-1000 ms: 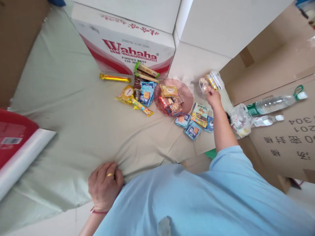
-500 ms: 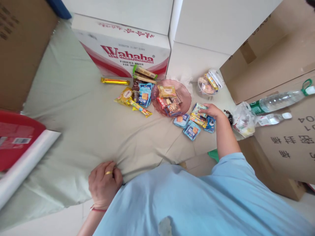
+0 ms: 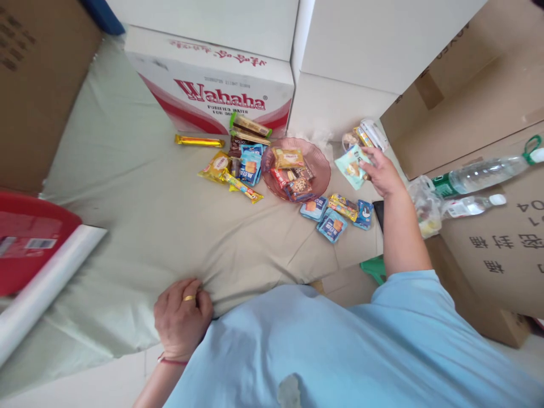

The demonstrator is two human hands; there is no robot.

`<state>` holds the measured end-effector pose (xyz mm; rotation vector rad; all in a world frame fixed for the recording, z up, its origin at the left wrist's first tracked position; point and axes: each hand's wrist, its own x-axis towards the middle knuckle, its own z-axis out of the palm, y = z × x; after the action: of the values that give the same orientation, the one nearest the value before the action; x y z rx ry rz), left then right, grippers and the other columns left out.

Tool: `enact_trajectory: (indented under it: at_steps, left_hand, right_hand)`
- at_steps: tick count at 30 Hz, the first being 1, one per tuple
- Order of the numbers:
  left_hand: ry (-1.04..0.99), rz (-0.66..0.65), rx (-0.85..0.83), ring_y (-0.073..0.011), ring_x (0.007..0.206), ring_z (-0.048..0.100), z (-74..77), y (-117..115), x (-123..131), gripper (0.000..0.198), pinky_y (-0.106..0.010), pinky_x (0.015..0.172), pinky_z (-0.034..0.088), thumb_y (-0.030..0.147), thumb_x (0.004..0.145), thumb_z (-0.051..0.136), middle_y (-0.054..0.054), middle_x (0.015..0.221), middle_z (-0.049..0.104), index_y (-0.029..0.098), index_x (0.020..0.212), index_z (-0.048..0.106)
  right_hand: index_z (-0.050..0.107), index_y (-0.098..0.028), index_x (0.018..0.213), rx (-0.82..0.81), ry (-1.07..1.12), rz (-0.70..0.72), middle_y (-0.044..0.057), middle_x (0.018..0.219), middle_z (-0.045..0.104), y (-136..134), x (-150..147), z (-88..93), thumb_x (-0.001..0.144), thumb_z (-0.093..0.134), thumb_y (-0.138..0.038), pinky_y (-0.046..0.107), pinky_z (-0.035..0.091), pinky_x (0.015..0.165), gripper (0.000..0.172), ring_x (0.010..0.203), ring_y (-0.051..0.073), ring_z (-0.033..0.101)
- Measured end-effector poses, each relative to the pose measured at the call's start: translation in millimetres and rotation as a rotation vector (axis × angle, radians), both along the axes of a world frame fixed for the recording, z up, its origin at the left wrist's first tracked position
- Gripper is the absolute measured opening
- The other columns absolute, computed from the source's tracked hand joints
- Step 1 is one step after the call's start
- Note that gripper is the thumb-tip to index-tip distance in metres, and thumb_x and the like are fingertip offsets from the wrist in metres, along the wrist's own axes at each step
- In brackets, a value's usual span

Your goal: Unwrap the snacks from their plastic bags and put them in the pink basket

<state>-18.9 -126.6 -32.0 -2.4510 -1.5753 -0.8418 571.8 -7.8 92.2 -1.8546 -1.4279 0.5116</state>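
Observation:
My right hand (image 3: pixel 381 171) pinches a light green snack packet (image 3: pixel 353 166), lifted just to the right of the pink glass bowl (image 3: pixel 324 173). Wrapped snacks lie in the bowl, among them a yellow packet (image 3: pixel 288 157). In front of the bowl and my right hand are blue cracker packets (image 3: pixel 332 225), yellow snack bars (image 3: pixel 343 207) and a darker blue packet (image 3: pixel 363 215). Left of the bowl sits a pile of blue packets (image 3: pixel 249 169), a gold packet (image 3: pixel 216 166) and brown bars. Down at the near edge, my left hand (image 3: pixel 182 314) rests with curled fingers on the cloth; its fingertips are hidden.
A Wahaba-style water carton (image 3: pixel 221 96) stands behind the snacks. A clear tub (image 3: pixel 349 139) with snacks is partly behind my right hand. Bottles (image 3: pixel 484 175) and a plastic bag (image 3: pixel 427 207) lie at the right by cardboard boxes. A red object (image 3: pixel 34 238) is at the left.
My right hand has lifted the light green packet off the snack group, moving up and away toward the clear tub. My left hand stays put.

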Motion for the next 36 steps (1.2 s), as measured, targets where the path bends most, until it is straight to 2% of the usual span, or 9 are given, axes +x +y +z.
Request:
enact_trajectory:
  at_steps: [3, 7, 11, 15, 20, 25, 29, 33, 36]
  left_hand:
    - [0.002, -0.005, -0.004, -0.0312, 0.098, 0.070, 1.6, 0, 0, 0.019, -0.044, 0.089, 0.055, 0.010, 0.086, 0.064, -0.012, 0.101, 0.075, 0.018, 0.102, 0.067]
    - [-0.012, -0.002, -0.013, -0.0316, 0.099, 0.070, 1.9, -2, 0, 0.019, -0.045, 0.091, 0.055, 0.010, 0.086, 0.064, -0.013, 0.102, 0.075, 0.017, 0.103, 0.068]
    - [-0.025, -0.002, -0.014, -0.0312, 0.101, 0.070, 0.8, -4, 0, 0.020, -0.045, 0.092, 0.055, 0.009, 0.086, 0.066, -0.013, 0.103, 0.076, 0.017, 0.104, 0.068]
    - [-0.047, -0.029, -0.021, -0.0309, 0.103, 0.069, 0.5, -5, -1, 0.022, -0.045, 0.094, 0.054, 0.009, 0.086, 0.065, -0.014, 0.104, 0.076, 0.016, 0.106, 0.069]
    - [-0.066, -0.009, -0.035, -0.0304, 0.105, 0.069, -1.0, -5, -2, 0.023, -0.044, 0.096, 0.053, 0.010, 0.086, 0.065, -0.012, 0.105, 0.077, 0.018, 0.106, 0.069]
    - [-0.108, 0.004, -0.074, -0.0305, 0.107, 0.070, -6.8, -7, -3, 0.023, -0.046, 0.099, 0.053, 0.012, 0.085, 0.065, -0.012, 0.107, 0.077, 0.019, 0.106, 0.071]
    - [-0.129, 0.032, -0.111, -0.0308, 0.109, 0.070, -8.2, -8, -2, 0.023, -0.048, 0.101, 0.052, 0.012, 0.085, 0.064, -0.013, 0.109, 0.077, 0.019, 0.105, 0.072]
    - [-0.124, 0.024, -0.098, -0.0299, 0.106, 0.070, -5.0, -6, -1, 0.023, -0.047, 0.099, 0.052, 0.011, 0.086, 0.063, -0.012, 0.106, 0.076, 0.020, 0.105, 0.072]
    - [-0.093, -0.005, -0.067, -0.0299, 0.105, 0.070, -4.0, -6, -2, 0.023, -0.046, 0.098, 0.052, 0.011, 0.085, 0.063, -0.013, 0.105, 0.076, 0.019, 0.106, 0.071]
  right_hand:
    - [0.064, -0.020, 0.137, -0.069, -0.179, 0.016, 0.014, 0.134, 0.068, 28, -45, 7.6, 0.094, 0.063, -0.041, 0.050, 0.054, 0.106, 0.048, 0.120, 0.031, 0.067]
    - [0.065, -0.016, 0.139, -0.229, -0.372, 0.015, 0.017, 0.126, 0.073, 56, -109, -3.9, 0.099, 0.054, -0.034, 0.052, 0.050, 0.109, 0.046, 0.118, 0.035, 0.068]
    - [0.059, -0.015, 0.147, -0.316, -0.473, -0.025, 0.019, 0.132, 0.071, 59, -152, -18.5, 0.108, 0.039, -0.038, 0.050, 0.051, 0.104, 0.050, 0.122, 0.035, 0.065]
    - [0.058, -0.009, 0.147, -0.372, -0.751, -0.075, 0.027, 0.134, 0.066, 49, -172, -20.1, 0.109, 0.033, -0.028, 0.052, 0.051, 0.099, 0.050, 0.132, 0.040, 0.053]
    - [0.063, -0.012, 0.142, -0.195, -0.869, -0.073, 0.024, 0.141, 0.061, 45, -165, -21.5, 0.106, 0.034, -0.020, 0.066, 0.031, 0.118, 0.047, 0.149, 0.041, 0.035]
    - [0.060, -0.018, 0.147, -0.131, -0.697, -0.045, 0.022, 0.157, 0.050, 46, -142, -42.4, 0.105, 0.039, -0.027, 0.074, 0.024, 0.121, 0.048, 0.155, 0.044, 0.025]
    - [0.055, -0.021, 0.152, -0.100, -0.685, -0.036, 0.017, 0.169, 0.037, 47, -133, -55.6, 0.105, 0.043, -0.033, 0.079, 0.010, 0.124, 0.050, 0.161, 0.043, 0.014]
    - [0.050, -0.022, 0.156, -0.047, -0.627, -0.013, 0.017, 0.172, 0.031, 41, -106, -45.4, 0.105, 0.045, -0.041, 0.071, 0.019, 0.127, 0.054, 0.161, 0.039, 0.021]
    - [0.050, -0.021, 0.156, 0.062, -0.521, -0.134, 0.019, 0.165, 0.040, 17, -64, -32.0, 0.107, 0.037, -0.045, 0.060, 0.033, 0.125, 0.056, 0.155, 0.034, 0.038]
